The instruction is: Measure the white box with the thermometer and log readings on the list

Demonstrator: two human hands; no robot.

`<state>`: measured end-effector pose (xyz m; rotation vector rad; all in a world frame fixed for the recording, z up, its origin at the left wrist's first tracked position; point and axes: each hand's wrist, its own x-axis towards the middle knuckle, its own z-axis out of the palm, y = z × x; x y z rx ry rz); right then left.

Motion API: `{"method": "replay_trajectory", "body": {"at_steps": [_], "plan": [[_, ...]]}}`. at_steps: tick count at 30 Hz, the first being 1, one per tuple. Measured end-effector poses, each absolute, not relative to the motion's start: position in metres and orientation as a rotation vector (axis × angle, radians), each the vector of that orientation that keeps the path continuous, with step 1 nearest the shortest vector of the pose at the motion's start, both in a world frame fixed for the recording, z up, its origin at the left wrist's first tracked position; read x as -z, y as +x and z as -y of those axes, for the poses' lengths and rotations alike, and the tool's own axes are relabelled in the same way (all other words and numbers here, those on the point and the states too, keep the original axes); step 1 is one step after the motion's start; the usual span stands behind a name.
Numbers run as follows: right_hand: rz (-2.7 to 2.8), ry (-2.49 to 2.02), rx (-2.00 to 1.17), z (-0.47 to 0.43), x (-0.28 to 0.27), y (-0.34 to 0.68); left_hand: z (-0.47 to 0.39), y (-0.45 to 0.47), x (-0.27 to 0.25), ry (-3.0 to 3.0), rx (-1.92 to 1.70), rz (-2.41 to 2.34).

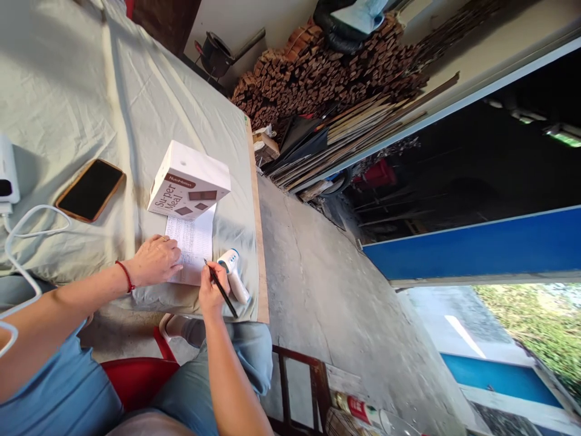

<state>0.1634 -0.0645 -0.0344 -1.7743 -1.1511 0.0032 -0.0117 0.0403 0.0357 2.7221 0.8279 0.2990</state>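
Observation:
A sheet of paper (pixel 193 245) with rows of writing lies on the cloth-covered table. My left hand (pixel 157 260) rests on its left edge, fingers laid down on it and grasping nothing. Close to the lower right corner, my right hand (pixel 212 290) is closed around a black pen (pixel 222 292), whose tip is near the sheet. Just beyond that hand lies a white, gun-shaped infrared thermometer (pixel 236 278). A white and brown "Super Meal" box (pixel 190 180) stands at the far end of the paper and hides part of it.
Left of the box is a smartphone (pixel 89 190) in an orange-edged case. A white device (pixel 6 169) at the far left has a white cable (pixel 27 275) looping over my left forearm. The wooden table edge (pixel 256 224) runs along the right. Stacked firewood (pixel 318 72) stands beyond.

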Motion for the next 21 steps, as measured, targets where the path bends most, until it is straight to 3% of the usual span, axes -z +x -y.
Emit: {"method": "replay_trajectory", "body": {"at_steps": [3,7,12,15,18,21], "plan": [[1.235,-1.824,0.05,0.05,0.022,0.168,-0.074,-0.026,-0.052,2.515,-0.398,-1.168],[1.491,-1.979,0.04,0.006,0.012,0.174,-0.122,-0.041,-0.047,2.196,-0.822,-1.427],[1.614,-2.057,0.033,-0.028,0.015,0.167,-0.153,-0.034,-0.016,1.916,-1.013,-1.034],[1.56,-2.01,0.074,-0.007,0.012,0.181,-0.156,-0.028,-0.006,1.772,-1.057,-0.898],[1.313,-2.316,0.162,0.032,0.007,0.212,-0.153,-0.026,-0.007,1.603,-1.085,-0.879],[1.235,-2.565,-0.116,0.063,0.008,0.241,-0.145,-0.026,-0.013,1.408,-1.073,-0.881]]}}
